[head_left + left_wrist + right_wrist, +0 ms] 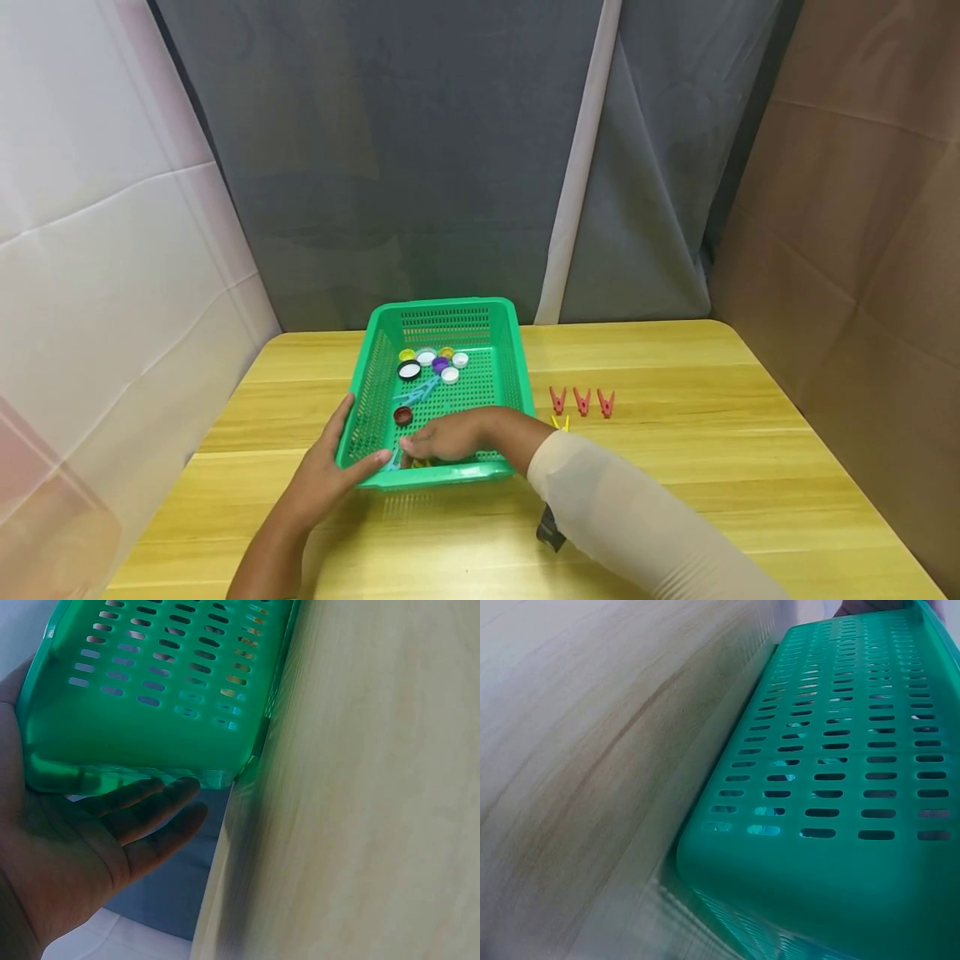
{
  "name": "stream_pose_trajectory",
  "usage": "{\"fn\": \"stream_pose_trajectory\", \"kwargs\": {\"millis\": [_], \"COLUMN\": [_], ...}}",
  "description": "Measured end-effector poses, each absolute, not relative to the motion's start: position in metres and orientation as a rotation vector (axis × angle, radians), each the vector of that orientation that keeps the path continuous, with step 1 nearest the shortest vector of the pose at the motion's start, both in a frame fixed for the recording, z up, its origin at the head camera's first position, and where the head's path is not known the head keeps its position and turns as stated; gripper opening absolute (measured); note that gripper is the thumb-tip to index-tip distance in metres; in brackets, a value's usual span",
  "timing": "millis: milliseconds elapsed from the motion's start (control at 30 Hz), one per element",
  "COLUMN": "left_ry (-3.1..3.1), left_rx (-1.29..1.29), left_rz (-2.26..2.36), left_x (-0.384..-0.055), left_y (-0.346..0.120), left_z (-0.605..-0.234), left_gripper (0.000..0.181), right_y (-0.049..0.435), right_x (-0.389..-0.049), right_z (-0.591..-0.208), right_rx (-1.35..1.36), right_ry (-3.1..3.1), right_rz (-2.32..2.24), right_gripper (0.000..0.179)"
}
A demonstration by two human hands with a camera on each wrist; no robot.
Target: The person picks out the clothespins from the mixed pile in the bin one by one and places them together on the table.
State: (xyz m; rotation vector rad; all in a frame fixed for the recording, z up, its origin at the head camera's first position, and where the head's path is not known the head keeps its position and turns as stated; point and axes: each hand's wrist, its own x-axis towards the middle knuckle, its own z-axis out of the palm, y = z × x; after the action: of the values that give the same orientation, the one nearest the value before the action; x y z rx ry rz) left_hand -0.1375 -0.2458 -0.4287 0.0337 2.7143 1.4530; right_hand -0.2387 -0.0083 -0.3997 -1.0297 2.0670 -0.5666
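Grey cloth (450, 167) backs the bench (675, 483), towards whose far edge a green basket (468, 473) holds bottle caps (426, 357) and blue clothespins (422, 390), the outspread left hand (322, 471) at its near-left corner, the right hand (450, 437) inside, grip indeterminable, its forearm (637, 508), if lowered, risking a tilted basket.

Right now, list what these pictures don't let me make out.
Right hand: head view, fingertips partly blocked by the hand itself; whether they pinch anything is unclear.
Yellow bits: head view, mostly covered by that hand and the green basket's near rim.
Yellow clip: head view, lower end behind the sleeve.
Blue shapes: right wrist view, broken up by the basket's slotted wall.
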Motion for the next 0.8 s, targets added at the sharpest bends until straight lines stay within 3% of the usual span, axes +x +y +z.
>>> {"fn": "stream_pose_trajectory", "kwargs": {"millis": [200,367,800], "left_ry": [2.719,2.717,2.688], "left_rx": [0.035,0.022,0.028], "left_rz": [1.455,1.449,1.453], "left_x": [-0.1376,-0.1374,-0.1387], "left_y": [-0.2462,-0.2453,-0.2454], "left_z": [-0.4285,-0.4273,-0.4273], "left_gripper": [0.109,0.109,0.11], "right_y": [-0.009,-0.0084,-0.0053], "right_x": [-0.2363,-0.2356,-0.234], "right_z": [-0.3987,-0.3973,-0.3978], "right_rx": [-0.917,-0.905,-1.044], "right_ry": [2.094,2.114,2.279], "right_rz": [-0.571,-0.564,-0.618], "right_gripper": [0.078,0.081,0.051]}}
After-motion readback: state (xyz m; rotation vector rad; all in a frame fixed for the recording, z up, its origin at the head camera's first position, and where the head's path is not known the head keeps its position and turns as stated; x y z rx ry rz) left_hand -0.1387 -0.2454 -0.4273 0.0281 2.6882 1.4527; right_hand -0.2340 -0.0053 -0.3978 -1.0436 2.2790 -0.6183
